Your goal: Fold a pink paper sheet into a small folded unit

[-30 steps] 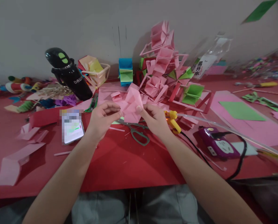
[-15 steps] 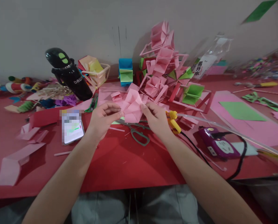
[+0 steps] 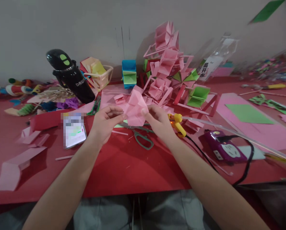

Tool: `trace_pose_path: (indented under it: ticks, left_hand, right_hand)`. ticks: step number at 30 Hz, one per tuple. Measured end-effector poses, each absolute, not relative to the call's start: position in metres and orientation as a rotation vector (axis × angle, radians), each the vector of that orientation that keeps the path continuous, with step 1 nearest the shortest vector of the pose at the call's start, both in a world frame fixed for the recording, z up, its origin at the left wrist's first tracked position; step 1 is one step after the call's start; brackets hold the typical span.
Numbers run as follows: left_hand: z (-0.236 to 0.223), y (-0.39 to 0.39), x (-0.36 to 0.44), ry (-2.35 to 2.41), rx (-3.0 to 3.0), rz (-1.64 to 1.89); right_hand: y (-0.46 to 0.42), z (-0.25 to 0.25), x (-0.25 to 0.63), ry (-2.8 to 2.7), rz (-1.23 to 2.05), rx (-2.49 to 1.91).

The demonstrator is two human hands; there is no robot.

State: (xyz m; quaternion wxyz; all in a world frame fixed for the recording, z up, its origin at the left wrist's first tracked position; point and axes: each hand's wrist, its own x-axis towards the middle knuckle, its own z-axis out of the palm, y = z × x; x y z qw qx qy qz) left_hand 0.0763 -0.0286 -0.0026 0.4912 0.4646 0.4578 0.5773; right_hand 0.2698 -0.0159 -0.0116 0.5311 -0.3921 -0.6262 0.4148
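Note:
A folded pink paper piece [image 3: 134,108] hangs just above the red table [image 3: 123,166], held between both hands. My left hand [image 3: 105,123] pinches its left edge with thumb and fingers closed. My right hand [image 3: 159,120] grips its right side, thumb pressed on the paper. Grey-handled scissors [image 3: 143,137] lie on the table right under the hands. A yellow glue gun [image 3: 178,124] rests beside my right hand.
A heap of pink and green folded paper frames [image 3: 168,73] stands behind the hands. A black bottle [image 3: 69,76] leans at back left, a phone [image 3: 74,131] lies left, a purple power strip [image 3: 223,147] with black cable right. Pink paper scraps [image 3: 13,166] lie at front left.
The right thumb has shifted slightly along the pink paper's right edge and the paper has turned a little. Both hands stay in the same place.

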Motion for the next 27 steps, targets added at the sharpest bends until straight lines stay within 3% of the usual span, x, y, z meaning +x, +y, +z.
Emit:
trace_pose_path:
  ticks: [9, 27]
  left_hand:
    - [-0.008, -0.032, 0.085, 1.099, 1.313, 1.359]
    - [-0.008, -0.030, 0.083, 1.075, 1.245, 1.362]
  right_hand:
    - [-0.022, -0.020, 0.261, -1.285, 1.383, -0.929]
    - [-0.014, -0.025, 0.264, -1.152, 1.341, -0.897]
